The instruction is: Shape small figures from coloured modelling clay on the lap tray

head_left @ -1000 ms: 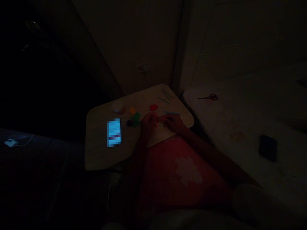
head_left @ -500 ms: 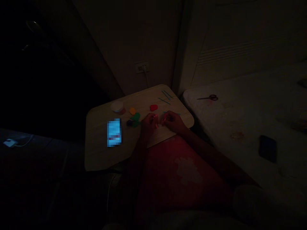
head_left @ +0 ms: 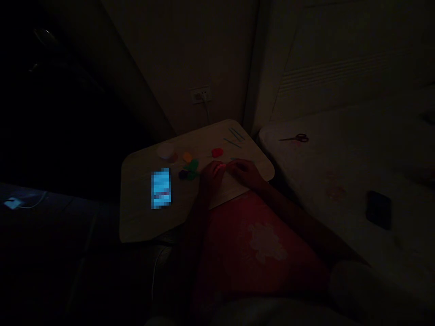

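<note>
By the counter's (head_left: 141,222) near edge, my left hand (head_left: 210,177) pinches a pink piece (head_left: 219,167); my right hand (head_left: 247,173), grip I can't tell, has closed in, so both can work.

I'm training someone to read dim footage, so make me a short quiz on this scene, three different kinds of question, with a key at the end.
1. Multiple choice: besides the pinkish piece it holds, which of these is nearest the left hand?
A) the lit screen
B) the green pieces
C) the pale tub

2. True or false: the scissors lie on the pale surface to the right of the small table.

3. Fill in the blank: beyond the hands, between the orange lump and the thin sticks, sits a rounded lump that is ____ in colour.

Key: 1. B; 2. True; 3. red
</note>
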A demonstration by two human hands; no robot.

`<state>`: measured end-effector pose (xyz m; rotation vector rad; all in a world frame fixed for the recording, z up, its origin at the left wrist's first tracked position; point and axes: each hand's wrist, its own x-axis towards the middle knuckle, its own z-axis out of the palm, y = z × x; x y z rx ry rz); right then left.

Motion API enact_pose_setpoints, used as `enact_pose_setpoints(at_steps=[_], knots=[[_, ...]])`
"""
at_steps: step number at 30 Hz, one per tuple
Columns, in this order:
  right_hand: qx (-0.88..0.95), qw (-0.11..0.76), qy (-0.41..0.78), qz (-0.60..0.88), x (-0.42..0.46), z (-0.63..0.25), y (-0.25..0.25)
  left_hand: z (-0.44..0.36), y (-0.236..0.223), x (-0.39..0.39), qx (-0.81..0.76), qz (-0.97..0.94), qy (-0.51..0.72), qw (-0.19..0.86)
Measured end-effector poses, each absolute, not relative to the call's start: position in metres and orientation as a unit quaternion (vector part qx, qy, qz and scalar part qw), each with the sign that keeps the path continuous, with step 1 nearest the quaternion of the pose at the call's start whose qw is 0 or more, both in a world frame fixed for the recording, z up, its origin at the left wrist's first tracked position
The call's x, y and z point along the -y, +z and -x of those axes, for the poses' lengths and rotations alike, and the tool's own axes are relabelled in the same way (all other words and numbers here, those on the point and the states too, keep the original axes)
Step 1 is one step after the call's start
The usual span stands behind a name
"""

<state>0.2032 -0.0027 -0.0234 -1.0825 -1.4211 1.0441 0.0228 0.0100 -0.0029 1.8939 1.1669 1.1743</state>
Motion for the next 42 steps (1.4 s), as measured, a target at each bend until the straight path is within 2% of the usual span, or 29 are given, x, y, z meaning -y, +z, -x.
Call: enact_pose_setpoints(at_steps=[7, 10, 14, 20, 31, 42], knots=[[0.562, 0.52, 0.468, 0.441, 0.003, -0.202, -0.024, -0.021, 0.0, -0.012, -0.441, -0.728, 0.453, 0.265], [0.59, 0.509, 0.443, 0.442, 0.004, -0.203, -0.019, -0.02, -0.001, -0.014, -0.432, -0.726, 0.474, 0.25], [0.632, 0.496, 0.386, 0.454, 0.006, -0.204, -0.014, -0.02, -0.003, -0.014, -0.45, -0.688, 0.489, 0.291], [0.639, 0.475, 0.41, 0.445, 0.002, -0.205, -0.016, -0.022, -0.002, -0.013, -0.462, -0.621, 0.506, 0.381], [0.704, 0.432, 0.316, 0.467, 0.011, -0.198, -0.007, -0.021, -0.009, -0.016, -0.461, -0.614, 0.514, 0.382], [0.686, 0.45, 0.341, 0.46, 0.005, -0.202, -0.015, -0.025, -0.006, -0.013, -0.407, -0.669, 0.473, 0.404]])
